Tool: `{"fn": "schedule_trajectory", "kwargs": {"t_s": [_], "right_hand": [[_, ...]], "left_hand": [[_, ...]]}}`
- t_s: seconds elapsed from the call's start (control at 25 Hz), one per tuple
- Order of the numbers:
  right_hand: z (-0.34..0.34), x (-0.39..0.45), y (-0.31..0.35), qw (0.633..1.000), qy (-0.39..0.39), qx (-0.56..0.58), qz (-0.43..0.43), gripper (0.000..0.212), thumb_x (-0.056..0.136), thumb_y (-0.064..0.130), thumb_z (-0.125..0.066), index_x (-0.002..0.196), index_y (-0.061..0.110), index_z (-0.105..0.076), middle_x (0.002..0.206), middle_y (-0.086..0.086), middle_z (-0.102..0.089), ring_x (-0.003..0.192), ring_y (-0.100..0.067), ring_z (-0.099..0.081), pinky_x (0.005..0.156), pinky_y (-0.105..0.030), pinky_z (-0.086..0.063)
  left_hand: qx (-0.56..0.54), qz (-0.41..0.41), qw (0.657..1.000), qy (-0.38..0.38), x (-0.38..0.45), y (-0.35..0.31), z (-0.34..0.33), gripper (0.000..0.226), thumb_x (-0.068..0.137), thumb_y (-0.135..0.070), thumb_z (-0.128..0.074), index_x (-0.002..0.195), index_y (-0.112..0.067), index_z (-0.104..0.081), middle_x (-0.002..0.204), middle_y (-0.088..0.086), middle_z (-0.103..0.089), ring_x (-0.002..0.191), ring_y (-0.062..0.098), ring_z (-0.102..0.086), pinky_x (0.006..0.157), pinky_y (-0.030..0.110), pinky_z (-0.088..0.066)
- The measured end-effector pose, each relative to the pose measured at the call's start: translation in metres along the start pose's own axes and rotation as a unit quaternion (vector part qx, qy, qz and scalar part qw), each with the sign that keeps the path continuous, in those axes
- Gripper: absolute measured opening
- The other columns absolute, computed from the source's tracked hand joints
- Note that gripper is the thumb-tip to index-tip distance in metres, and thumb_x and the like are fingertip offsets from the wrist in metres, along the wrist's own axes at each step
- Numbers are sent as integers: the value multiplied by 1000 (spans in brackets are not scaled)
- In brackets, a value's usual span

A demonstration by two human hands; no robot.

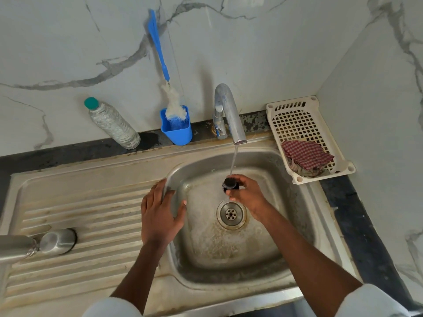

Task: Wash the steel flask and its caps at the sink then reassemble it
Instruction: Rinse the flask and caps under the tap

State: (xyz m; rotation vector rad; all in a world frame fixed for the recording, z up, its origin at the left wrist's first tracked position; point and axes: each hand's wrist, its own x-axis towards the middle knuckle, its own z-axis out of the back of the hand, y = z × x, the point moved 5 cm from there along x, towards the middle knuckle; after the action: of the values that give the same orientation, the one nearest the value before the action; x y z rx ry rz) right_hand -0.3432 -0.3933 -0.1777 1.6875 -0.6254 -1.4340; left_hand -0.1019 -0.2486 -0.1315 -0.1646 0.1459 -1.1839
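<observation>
L hand (160, 216) flat on sink (304, 202) rim; R hand (248, 197) grips cap (230, 183).

- The scene is viewed by a single wide-angle camera worn on the head, aimed forward and steeply down.
- The sink (229, 225) is taken as the landmark and is held at the centre, seen from close above.
- The tap (229, 110) and the marble wall are caught beyond the sink, at the top.
- The ribbed draining board (80, 225) is shown left of the sink, the white basket (309, 133) to its right rear.
- Both forearms are seen entering from the bottom edge, nearest the lens.
- Straight lines are bent towards the edges.
</observation>
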Motion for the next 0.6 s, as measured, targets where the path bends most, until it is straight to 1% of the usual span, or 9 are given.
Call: {"fn": "schedule_trajectory", "kwargs": {"t_s": [0.08,0.16,0.2,0.28,0.32,0.44,0.48,0.52,0.6], "right_hand": [[3,5,0,1000,-23,0,13,47,80,-18,-74,113,15,-71,115,-7,-70,101,-22,-67,74,-30,-60],[-5,8,-1,998,47,-26,14,50,79,-19,-74,113,17,-73,114,-6,-70,103,-22,-69,76,-29,-61],[-8,8,-1,998,62,-27,10,50,79,-19,-73,113,18,-73,114,-6,-71,104,-23,-70,75,-30,-61],[-4,12,0,999,12,29,-6,48,83,-18,-70,116,17,-71,117,-9,-71,111,-29,-70,76,-31,-61],[-3,12,1,998,7,64,-17,47,86,-17,-69,119,16,-69,120,-10,-70,114,-31,-69,79,-34,-61],[-10,5,2,993,84,74,-49,46,87,-10,-71,125,16,-70,123,-8,-71,111,-28,-69,83,-35,-58],[-7,4,3,989,74,111,-67,41,88,-7,-71,122,15,-70,119,-9,-72,107,-28,-70,82,-35,-58],[-4,3,4,977,46,187,-94,32,90,-4,-70,118,12,-70,115,-13,-71,103,-30,-71,78,-34,-59],[-4,1,5,933,7,327,-150,18,94,7,-71,112,5,-66,111,-21,-67,93,-32,-72,65,-29,-61]], "left_hand": [[1,0,1000,-5,-1,0,0,59,98,-60,-49,138,-18,-62,166,2,-33,152,27,-34,122,49,-31],[4,2,1000,-3,-1,-1,0,67,98,-60,-46,151,-18,-51,168,2,-31,155,27,-31,125,48,-29],[6,5,1000,0,-1,-2,0,71,99,-60,-45,158,-19,-43,170,2,-28,157,26,-27,126,49,-26],[8,23,1000,1,-1,-2,0,79,100,-58,-48,166,-19,-25,174,2,-19,160,26,-19,129,49,-20],[7,34,999,2,-1,-1,0,83,100,-57,-50,167,-18,-20,176,3,-15,161,25,-15,130,49,-17],[10,44,999,6,-1,0,-2,87,101,-55,-53,168,-16,-15,177,4,-10,162,24,-11,131,50,-15],[11,43,999,6,0,1,-2,87,101,-56,-52,168,-16,-14,177,3,-9,163,24,-11,131,49,-14],[9,42,999,6,0,1,-3,86,101,-56,-51,168,-17,-13,177,3,-8,163,24,-10,131,49,-14],[10,44,999,6,0,1,-5,86,101,-57,-50,168,-17,-13,177,2,-7,163,24,-10,131,49,-14]]}}
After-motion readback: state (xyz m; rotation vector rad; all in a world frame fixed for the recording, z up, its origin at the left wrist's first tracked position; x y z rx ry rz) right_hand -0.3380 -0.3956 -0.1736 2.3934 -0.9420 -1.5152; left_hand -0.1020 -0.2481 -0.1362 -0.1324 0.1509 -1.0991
